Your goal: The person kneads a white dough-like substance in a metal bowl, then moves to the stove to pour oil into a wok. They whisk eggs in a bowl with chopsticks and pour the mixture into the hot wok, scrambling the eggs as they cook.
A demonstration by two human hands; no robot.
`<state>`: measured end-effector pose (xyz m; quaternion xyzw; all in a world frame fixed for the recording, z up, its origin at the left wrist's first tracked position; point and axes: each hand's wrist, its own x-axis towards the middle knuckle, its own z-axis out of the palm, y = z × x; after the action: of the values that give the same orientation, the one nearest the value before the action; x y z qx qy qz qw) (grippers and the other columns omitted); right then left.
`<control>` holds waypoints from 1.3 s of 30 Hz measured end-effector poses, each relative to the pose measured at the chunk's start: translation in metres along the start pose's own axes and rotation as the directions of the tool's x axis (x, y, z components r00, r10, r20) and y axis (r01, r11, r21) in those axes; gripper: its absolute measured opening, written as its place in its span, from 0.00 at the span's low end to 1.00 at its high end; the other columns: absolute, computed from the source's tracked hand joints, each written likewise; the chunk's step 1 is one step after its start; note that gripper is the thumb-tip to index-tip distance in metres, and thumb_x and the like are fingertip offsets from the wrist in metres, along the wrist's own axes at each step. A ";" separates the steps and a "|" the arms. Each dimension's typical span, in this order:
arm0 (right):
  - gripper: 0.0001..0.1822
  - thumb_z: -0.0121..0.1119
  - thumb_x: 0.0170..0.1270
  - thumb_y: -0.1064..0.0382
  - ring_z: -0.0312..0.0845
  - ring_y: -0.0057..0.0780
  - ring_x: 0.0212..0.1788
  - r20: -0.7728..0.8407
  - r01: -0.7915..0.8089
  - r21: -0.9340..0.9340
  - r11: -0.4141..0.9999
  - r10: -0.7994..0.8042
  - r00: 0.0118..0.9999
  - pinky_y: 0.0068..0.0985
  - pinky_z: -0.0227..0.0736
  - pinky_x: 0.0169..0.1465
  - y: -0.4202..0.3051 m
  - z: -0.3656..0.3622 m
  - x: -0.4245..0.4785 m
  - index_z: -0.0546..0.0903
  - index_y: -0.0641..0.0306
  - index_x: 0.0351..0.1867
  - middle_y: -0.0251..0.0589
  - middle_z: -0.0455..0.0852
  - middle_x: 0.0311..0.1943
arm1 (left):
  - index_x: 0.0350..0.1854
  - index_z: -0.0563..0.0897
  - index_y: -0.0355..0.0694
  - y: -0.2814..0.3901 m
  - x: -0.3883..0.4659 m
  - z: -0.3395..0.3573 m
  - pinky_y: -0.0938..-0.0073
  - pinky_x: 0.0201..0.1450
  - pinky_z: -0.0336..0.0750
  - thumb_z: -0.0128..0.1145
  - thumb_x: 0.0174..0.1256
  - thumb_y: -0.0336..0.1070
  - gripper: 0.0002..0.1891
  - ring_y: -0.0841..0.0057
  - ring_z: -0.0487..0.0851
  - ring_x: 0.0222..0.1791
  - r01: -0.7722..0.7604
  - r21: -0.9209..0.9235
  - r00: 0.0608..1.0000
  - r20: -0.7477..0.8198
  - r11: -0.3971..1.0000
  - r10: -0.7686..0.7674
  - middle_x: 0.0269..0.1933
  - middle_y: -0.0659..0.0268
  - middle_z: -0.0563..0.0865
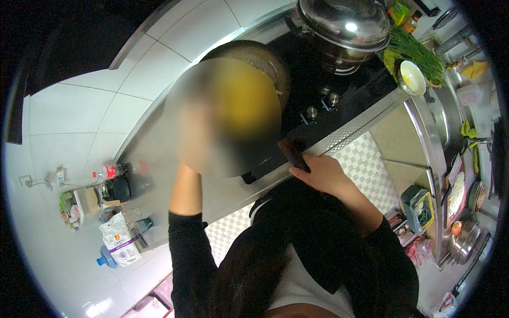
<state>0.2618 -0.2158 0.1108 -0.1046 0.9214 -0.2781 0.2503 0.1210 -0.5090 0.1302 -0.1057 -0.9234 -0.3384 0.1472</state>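
Note:
A dark wok (254, 49) sits on the black glass hob (298, 95) in front of me, with something yellow (246, 95) in it. A round blurred patch covers most of the wok and its contents. My left hand (195, 129) reaches over the wok's left side inside that blur, so its fingers and anything in them are hidden. Low at the hob's front edge, my right hand (324, 173) is closed around a dark brown handle (292, 153), which points up towards the blurred wok.
A pot with a domed lid (344, 26) stands on the hob's far right. Beyond are a white bowl (414, 77), leafy greens (417, 51) and a sink (441, 117). On the left are a cola bottle (109, 171) and a white bag (121, 240). Two knobs (312, 113) sit at the hob's front.

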 end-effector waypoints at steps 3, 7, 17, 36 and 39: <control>0.29 0.52 0.64 0.36 0.82 0.56 0.35 -0.023 0.023 0.052 0.998 -0.022 1.000 0.45 0.76 0.42 -0.002 -0.005 -0.003 0.81 0.63 0.43 0.58 0.84 0.29 | 0.27 0.79 0.33 -0.007 -0.032 -0.008 0.78 0.33 0.72 0.61 0.61 0.26 0.06 0.80 0.80 0.28 0.358 -0.484 0.933 0.221 0.799 -0.284 0.28 0.64 0.83; 0.28 0.52 0.65 0.38 0.82 0.53 0.39 0.098 -0.031 -0.011 0.999 0.032 0.995 0.44 0.75 0.45 -0.004 -0.005 0.002 0.81 0.64 0.44 0.59 0.84 0.31 | 0.25 0.78 0.34 0.012 -0.010 0.018 0.81 0.31 0.69 0.58 0.59 0.23 0.05 0.82 0.76 0.25 -0.133 -0.265 0.991 -0.067 0.955 0.119 0.22 0.66 0.80; 0.30 0.50 0.66 0.38 0.82 0.55 0.34 0.034 0.027 -0.067 0.997 -0.025 0.999 0.44 0.76 0.41 -0.001 -0.002 -0.001 0.78 0.70 0.41 0.58 0.84 0.28 | 0.22 0.75 0.32 -0.001 0.011 0.010 0.78 0.27 0.69 0.58 0.59 0.23 0.08 0.82 0.75 0.21 -0.044 -0.022 0.992 -0.116 0.999 0.042 0.19 0.64 0.76; 0.28 0.52 0.64 0.37 0.82 0.58 0.36 -0.002 -0.022 0.050 0.999 0.022 1.000 0.48 0.75 0.43 -0.002 -0.005 -0.003 0.80 0.62 0.45 0.58 0.85 0.29 | 0.32 0.80 0.30 -0.039 -0.012 -0.064 0.77 0.38 0.83 0.58 0.66 0.26 0.05 0.72 0.87 0.33 0.600 -0.431 0.795 0.414 0.674 -0.443 0.32 0.60 0.84; 0.28 0.52 0.64 0.38 0.82 0.58 0.36 0.039 0.000 0.047 0.999 -0.002 0.999 0.48 0.75 0.44 -0.006 -0.009 -0.001 0.80 0.64 0.45 0.59 0.85 0.29 | 0.35 0.80 0.31 -0.022 -0.019 -0.012 0.76 0.40 0.84 0.58 0.66 0.27 0.04 0.69 0.88 0.35 0.566 -0.623 0.822 0.380 0.540 -0.424 0.33 0.59 0.84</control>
<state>0.2583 -0.2160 0.1215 -0.1045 0.9096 -0.2978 0.2703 0.1348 -0.5355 0.1193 0.0815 -0.7184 -0.6844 -0.0935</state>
